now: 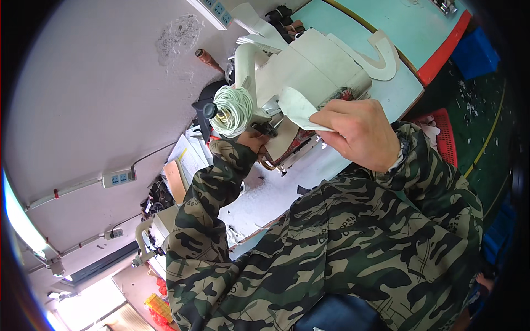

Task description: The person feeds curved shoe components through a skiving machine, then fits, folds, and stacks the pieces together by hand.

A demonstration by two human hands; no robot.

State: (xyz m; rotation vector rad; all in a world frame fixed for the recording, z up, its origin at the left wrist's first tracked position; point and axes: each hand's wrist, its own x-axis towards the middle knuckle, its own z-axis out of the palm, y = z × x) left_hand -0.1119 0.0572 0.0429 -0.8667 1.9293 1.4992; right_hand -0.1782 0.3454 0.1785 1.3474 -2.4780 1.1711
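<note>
In front of me stands a cream machine (pixel 312 60) with a curved arm and a dark metal part near its working end. My right hand (pixel 359 132) is closed, pinching a folded white sheet piece (pixel 298 108) between thumb and fingers, to the right of that part. My left hand (pixel 253 141) is at the machine's working end, its fingers closed on the left edge of a flat beige piece (pixel 282 138); the dark metal part hides some of the fingers. A coil of white cord (pixel 233 112) hangs just above my left hand.
A curved white cut piece (pixel 383 58) lies beyond the machine on the table. A wooden-handled tool (pixel 208 58) is near the wall. To the right are a red basket (pixel 443 137) and a blue bin (pixel 476 53). Papers (pixel 190 156) lie left of my left arm.
</note>
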